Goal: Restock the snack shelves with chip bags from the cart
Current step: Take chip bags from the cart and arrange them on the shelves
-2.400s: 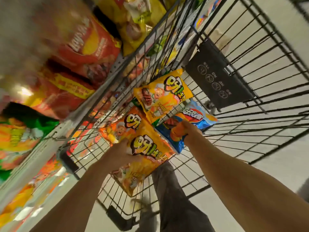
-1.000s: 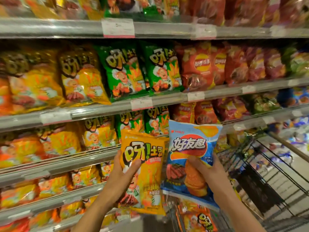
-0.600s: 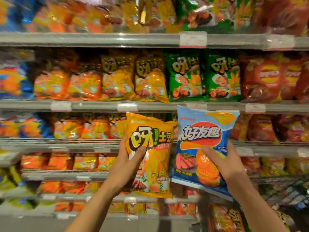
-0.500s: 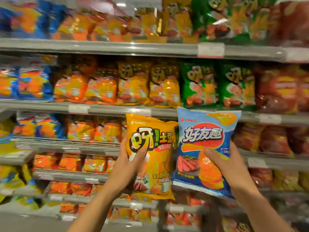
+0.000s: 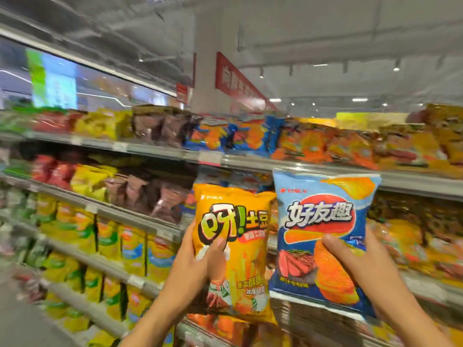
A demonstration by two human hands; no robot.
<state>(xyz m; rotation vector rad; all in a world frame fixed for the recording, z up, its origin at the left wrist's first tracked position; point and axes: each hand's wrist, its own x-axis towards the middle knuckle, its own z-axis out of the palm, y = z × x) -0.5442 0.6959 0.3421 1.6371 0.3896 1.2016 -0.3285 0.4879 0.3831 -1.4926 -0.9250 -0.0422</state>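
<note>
Stocked snack shelves (image 5: 250, 160) behind. Left hand (image 5: 193, 266) gripping yellow chip bag (image 5: 240, 246) at six o'clock; right hand (image 5: 363, 266) gripping blue chip bag (image 5: 323, 221) at four o'clock. Held upright, labels outward, likely for matching to blue bags (image 5: 235, 136) at twelve o'clock.

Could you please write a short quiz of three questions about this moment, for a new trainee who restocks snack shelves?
1. True or false: the left hand holds the blue bag.
2. Which bag matches the blue bags on the top shelf? A. the orange bag B. the blue bag C. neither
3. Fill in: the right hand grips its bag with the ____ across the front of the pack.

Key
1. False: the left hand holds the orange bag.
2. B
3. thumb
</note>
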